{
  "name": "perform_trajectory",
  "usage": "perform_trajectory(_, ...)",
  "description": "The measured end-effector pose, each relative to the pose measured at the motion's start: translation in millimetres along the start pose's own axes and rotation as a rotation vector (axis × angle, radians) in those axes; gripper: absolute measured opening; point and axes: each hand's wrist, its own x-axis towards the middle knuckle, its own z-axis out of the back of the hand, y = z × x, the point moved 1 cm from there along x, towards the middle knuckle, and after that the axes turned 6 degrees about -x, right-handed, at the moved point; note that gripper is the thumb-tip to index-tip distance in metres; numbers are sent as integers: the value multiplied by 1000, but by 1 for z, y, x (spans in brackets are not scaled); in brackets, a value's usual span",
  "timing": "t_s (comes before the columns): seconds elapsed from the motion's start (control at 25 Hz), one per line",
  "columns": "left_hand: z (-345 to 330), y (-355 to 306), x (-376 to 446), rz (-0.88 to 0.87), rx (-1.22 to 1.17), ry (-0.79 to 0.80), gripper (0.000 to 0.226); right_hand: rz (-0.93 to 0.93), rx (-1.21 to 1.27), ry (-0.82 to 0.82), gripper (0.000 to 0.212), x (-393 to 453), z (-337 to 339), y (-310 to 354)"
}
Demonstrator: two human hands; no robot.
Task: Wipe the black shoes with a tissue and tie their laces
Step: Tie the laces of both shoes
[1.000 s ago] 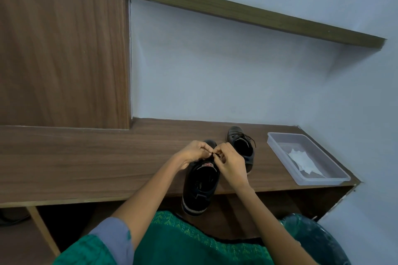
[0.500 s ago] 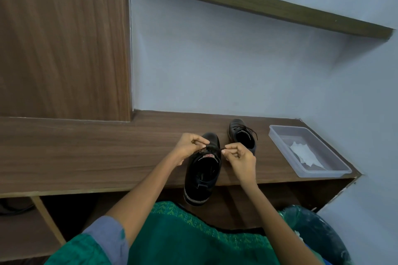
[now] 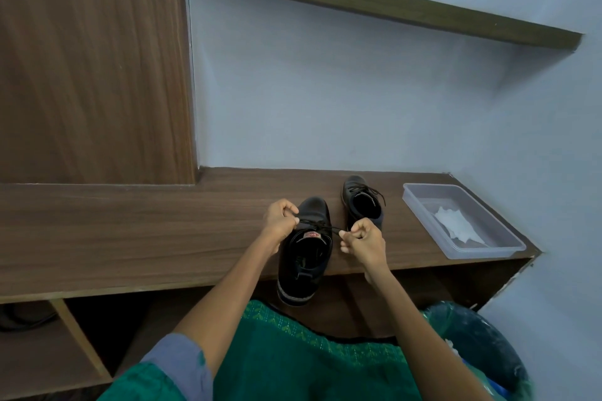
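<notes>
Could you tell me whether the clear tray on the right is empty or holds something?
Not empty: a crumpled white tissue lies inside the clear tray; nothing else shows in it.

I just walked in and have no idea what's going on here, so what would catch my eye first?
Two hands at the middle: the left hand and right hand each pinch an end of a black lace, pulled taut across the near shoe, whose heel juts over the shelf edge. A second shoe stands just behind to the right, and further right a clear tray holds a white tissue.
</notes>
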Motion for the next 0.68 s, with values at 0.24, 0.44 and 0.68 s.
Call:
perform_trajectory(0.24,1,-2,-10,-177,322,149,29,112,-270,114,17,-8,-5,0)
perform_trajectory(0.44,6,5,-14,-86,306,70,23,-86,-148,103,27,-29,-10,0)
perform_trajectory(0.68,4,8,-21,-233,377,125,27,-192,-218,275,42,-55,-22,15)
